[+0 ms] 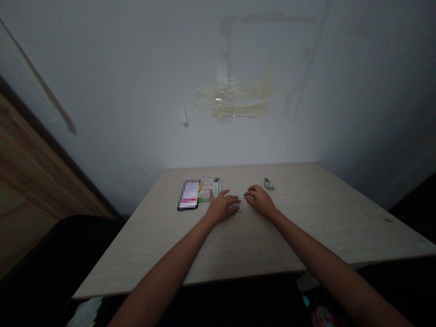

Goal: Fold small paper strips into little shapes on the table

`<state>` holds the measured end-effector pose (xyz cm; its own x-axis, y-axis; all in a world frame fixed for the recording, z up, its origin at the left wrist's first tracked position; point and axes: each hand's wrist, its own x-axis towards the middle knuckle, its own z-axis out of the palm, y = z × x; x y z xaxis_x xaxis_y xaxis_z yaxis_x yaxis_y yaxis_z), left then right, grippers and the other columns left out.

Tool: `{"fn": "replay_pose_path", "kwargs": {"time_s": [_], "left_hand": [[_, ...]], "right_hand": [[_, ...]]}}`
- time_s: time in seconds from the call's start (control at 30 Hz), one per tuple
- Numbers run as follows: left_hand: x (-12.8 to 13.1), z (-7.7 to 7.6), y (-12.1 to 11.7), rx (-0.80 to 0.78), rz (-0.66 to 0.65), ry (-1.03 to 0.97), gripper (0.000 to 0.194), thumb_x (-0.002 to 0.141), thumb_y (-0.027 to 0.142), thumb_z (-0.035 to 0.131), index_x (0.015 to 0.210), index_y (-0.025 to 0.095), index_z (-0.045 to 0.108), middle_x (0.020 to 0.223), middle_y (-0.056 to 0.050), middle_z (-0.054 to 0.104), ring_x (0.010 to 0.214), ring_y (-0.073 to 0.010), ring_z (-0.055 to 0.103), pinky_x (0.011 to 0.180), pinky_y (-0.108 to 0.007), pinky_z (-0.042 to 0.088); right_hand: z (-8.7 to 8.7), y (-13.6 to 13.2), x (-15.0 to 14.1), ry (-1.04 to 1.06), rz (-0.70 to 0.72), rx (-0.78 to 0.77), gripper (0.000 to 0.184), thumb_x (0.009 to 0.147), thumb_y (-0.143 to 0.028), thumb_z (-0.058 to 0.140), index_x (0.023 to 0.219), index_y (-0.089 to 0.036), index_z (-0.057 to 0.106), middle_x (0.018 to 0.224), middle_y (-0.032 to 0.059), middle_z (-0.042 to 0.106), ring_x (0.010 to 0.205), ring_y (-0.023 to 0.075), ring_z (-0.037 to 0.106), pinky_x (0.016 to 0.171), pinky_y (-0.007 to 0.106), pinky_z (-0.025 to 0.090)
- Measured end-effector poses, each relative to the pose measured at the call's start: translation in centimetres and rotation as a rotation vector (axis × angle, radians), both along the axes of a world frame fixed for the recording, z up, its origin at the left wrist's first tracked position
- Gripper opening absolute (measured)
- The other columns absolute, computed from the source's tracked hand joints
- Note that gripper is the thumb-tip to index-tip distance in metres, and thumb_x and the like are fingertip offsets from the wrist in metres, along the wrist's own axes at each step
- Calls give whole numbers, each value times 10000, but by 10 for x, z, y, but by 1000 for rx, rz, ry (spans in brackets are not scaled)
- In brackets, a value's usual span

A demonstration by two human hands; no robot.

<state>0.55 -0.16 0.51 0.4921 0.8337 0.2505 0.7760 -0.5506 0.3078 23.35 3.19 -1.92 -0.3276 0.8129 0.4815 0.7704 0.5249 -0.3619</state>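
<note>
My left hand (222, 209) lies on the table with its fingers spread, the fingertips on the edge of a small pale printed piece (240, 204). What kind of piece it is cannot be made out. At the right side of that piece, my right hand (259, 200) rests with bent fingers close to it. Whether the right fingers pinch anything is too small to see. A green and white printed booklet or card (209, 187) lies flat just beyond my left hand. Left of it is a phone (189, 195) with a lit, pixelated screen.
A small crumpled wrapper (269, 184) lies beyond my right hand. The light wooden table (163, 245) meets a grey wall (136, 91) with peeling clear tape (235, 100). Wooden boards (41, 168) lean at the left, and a small dark mark (388, 220) is near the right edge.
</note>
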Motion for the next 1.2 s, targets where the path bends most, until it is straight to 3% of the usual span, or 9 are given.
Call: {"fn": "replay_pose_path", "kwargs": {"time_s": [0.33, 0.73, 1.2], "left_hand": [[1, 1, 1, -47, 5, -33, 289, 903, 495, 577, 1178, 449, 655, 1359, 54, 622, 1421, -297, 320, 1048, -760, -171], [1, 0, 2, -42, 20, -7, 302, 903, 531, 560, 1186, 473, 651, 1363, 65, 616, 1406, -314, 347, 1050, -773, -158], [-1, -1, 2, -30, 10, -44, 269, 924, 497, 550, 1166, 469, 664, 1342, 68, 632, 1372, -305, 381, 1031, -781, -176]], "right_hand": [[5, -2, -8, -24, -102, -57, 166, 865, -346, 653, 871, -206, 741, 1005, 77, 618, 999, 215, 563, 926, 346, 436], [4, -4, -5, -66, -72, -85, 256, 805, -389, 702, 981, -202, 710, 1092, 83, 600, 1059, 226, 552, 953, 351, 423], [2, -16, -8, -83, -38, -90, 528, 724, -507, 749, 1119, -171, 647, 1179, 119, 575, 1135, 262, 532, 1000, 397, 432]]}}
